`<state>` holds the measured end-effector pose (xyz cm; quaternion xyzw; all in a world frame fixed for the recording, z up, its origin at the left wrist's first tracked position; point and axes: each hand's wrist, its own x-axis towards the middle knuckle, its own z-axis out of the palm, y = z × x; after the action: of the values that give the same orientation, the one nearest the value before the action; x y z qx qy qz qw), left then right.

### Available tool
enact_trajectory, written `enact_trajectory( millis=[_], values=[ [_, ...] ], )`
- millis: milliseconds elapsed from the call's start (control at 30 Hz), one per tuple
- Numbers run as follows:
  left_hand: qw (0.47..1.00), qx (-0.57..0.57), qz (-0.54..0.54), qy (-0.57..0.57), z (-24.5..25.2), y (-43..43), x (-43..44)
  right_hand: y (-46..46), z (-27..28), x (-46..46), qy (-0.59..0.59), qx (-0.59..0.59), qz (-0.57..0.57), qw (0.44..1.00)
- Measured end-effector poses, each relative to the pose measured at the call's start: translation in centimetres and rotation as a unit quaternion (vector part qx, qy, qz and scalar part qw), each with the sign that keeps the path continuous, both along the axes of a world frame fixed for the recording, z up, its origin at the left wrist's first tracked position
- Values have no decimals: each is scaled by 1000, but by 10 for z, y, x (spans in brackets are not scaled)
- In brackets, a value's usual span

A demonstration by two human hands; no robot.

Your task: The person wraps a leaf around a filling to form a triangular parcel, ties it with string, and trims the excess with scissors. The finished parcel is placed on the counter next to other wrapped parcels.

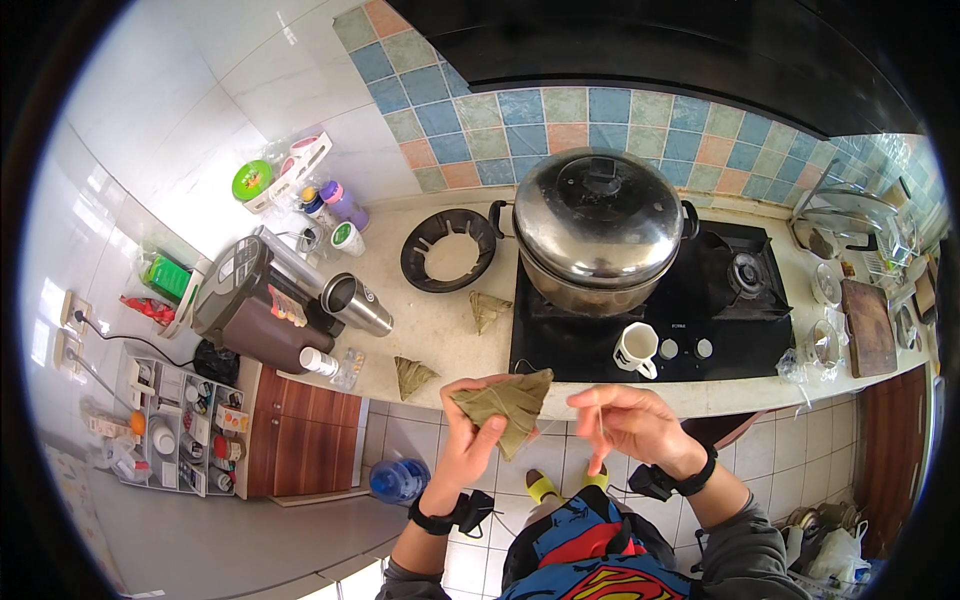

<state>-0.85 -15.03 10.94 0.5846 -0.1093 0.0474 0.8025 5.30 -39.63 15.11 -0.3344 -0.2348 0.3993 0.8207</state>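
A triangular leaf-wrapped zongzi (507,411) rests in my left hand (474,435), the thumb pressing across its front face. Thin string shows against the leaf. To its right, my right hand (634,424) is raised with bent fingers, pinching a thin pale string (600,420) that seems to run towards the zongzi. Two more wrapped zongzi lie on the countertop: one (414,376) near the front edge, the other (489,311) beside the cooktop.
A large lidded steel pot (600,225) stands on the black gas cooktop (712,356), with a white mug (637,349) near its front. Left are a black wok ring (448,250), a steel tumbler (356,302) and an electric water dispenser (259,307). A wooden cutting board (868,328) is at right.
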Motion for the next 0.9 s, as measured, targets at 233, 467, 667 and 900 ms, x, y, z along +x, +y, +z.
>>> enact_trajectory(
  millis=[233, 467, 667, 900],
  values=[
    [951, 289, 7, -110, 17, -6, 4, 21, 20, -1, -62, -114, -26, 991],
    [873, 484, 37, -45, 34, -20, -5, 42, 9, 0, -100, -172, -127, 972],
    [793, 602, 87, -26, 32, -24, -7, 51, 12, 2, -204, -285, -139, 926],
    [784, 615, 86, -17, 27, -23, -7, 62, 19, -3, -486, -355, -206, 772]
  ],
)
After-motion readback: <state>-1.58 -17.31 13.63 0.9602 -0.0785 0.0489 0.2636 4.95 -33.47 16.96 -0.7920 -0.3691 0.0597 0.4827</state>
